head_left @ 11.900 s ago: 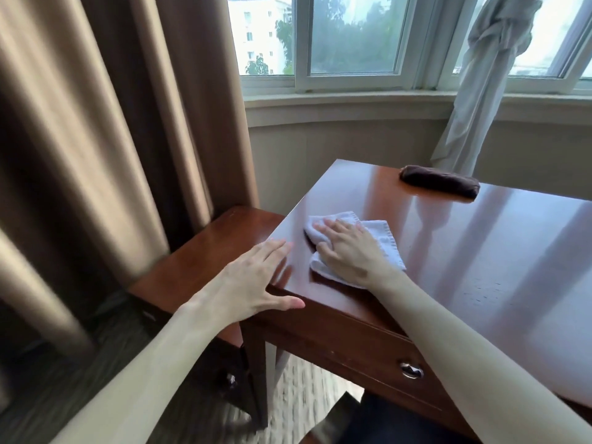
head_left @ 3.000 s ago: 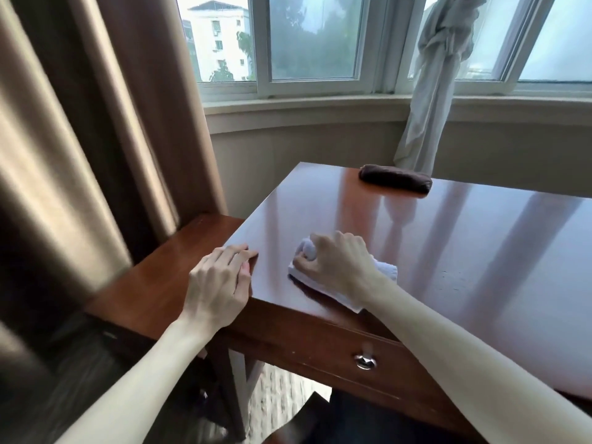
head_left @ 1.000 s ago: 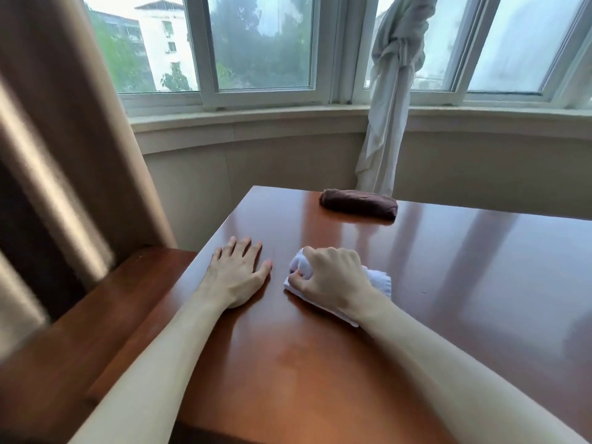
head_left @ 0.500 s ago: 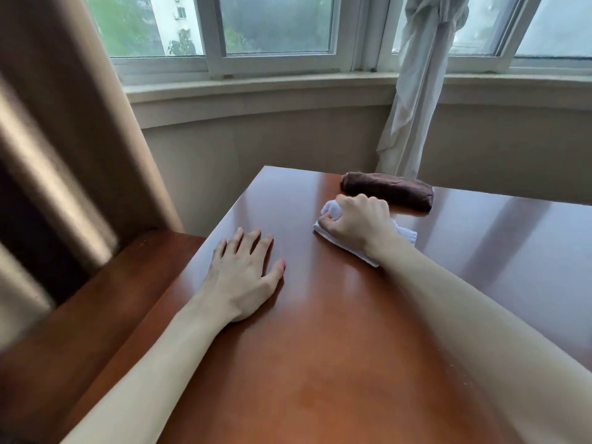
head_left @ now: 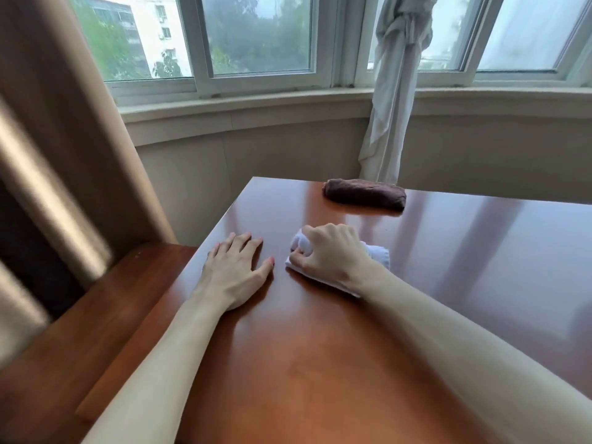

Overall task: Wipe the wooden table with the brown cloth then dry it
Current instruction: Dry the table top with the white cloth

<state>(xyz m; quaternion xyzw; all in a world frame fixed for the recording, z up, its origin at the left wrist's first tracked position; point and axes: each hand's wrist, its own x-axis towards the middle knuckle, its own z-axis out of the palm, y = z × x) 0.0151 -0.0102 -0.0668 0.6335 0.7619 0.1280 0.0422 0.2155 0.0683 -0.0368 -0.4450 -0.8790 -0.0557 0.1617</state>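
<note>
1. A glossy wooden counter fills the near and right of the frame, its polished top catching pale reflections from the bay window beyond.

2. At left hangs a tan curtain; below it, lower than the counter, sits a second wooden surface. A white sheer curtain, knotted high, drops to the far edge of the counter.

3. The brown cloth lies rolled at the far edge, well apart from both hands and touched by neither. It looks soft and light; on this slick top it would likely slide rather than drag, and is best taken by closing the fingers over the middle of the roll.

4. The right hand is curled over a white cloth, fingers bunched on its left end and palm pressing it flat to the wood, near the left side of the counter. The cloth looks limp and thin, so it should bunch under pressure unless the palm keeps it spread.

5. The left hand rests flat just left of it, fingers spread and empty, apparently bracing the body.

6. With the brown cloth set aside, this reads as the drying stage.
</note>
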